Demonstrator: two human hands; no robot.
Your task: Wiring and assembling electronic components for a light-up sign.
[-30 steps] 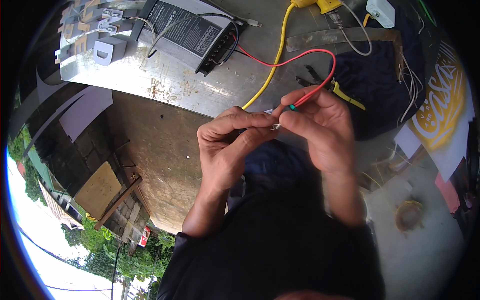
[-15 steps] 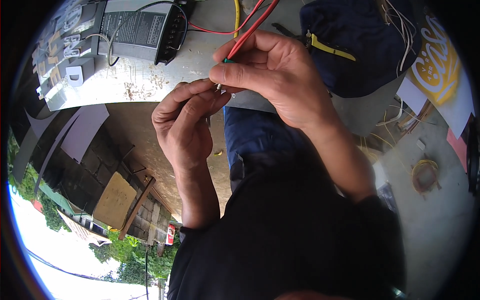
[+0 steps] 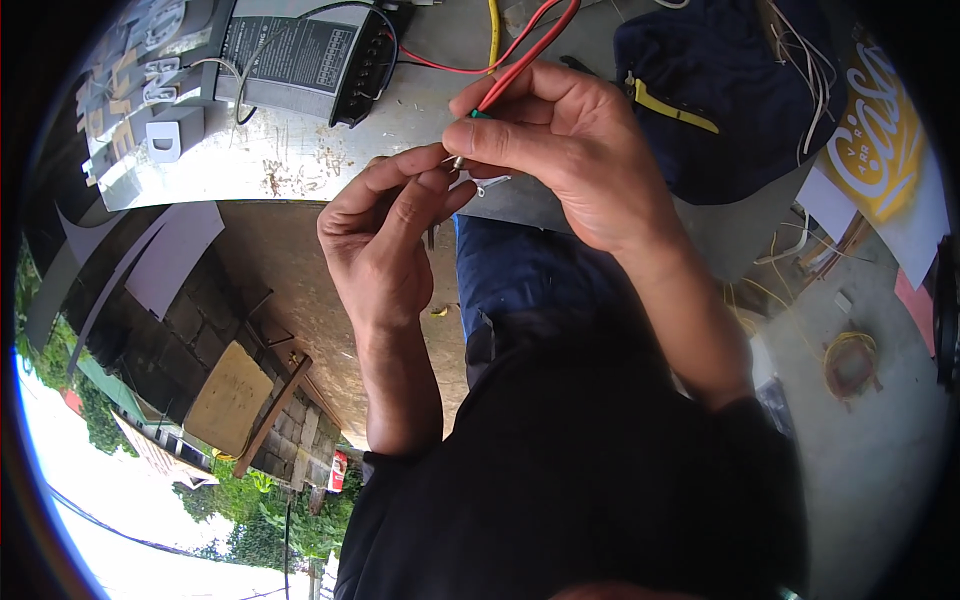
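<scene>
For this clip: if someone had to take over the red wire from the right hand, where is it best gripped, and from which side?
Probably on the insulated red wire just above the right hand, coming from the table side. That stretch runs straight and free, while the bare metal end is pinched between the right hand and the left hand, leaving no room there.

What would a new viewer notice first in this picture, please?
First, the two hands at the upper centre: the right hand pinches the end of a red wire, and the left hand meets it with a small metal terminal at the fingertips. Behind them, at the upper left, a grey power supply box lies on a worn metal table. A dark blue bag lies at the upper right.
</scene>
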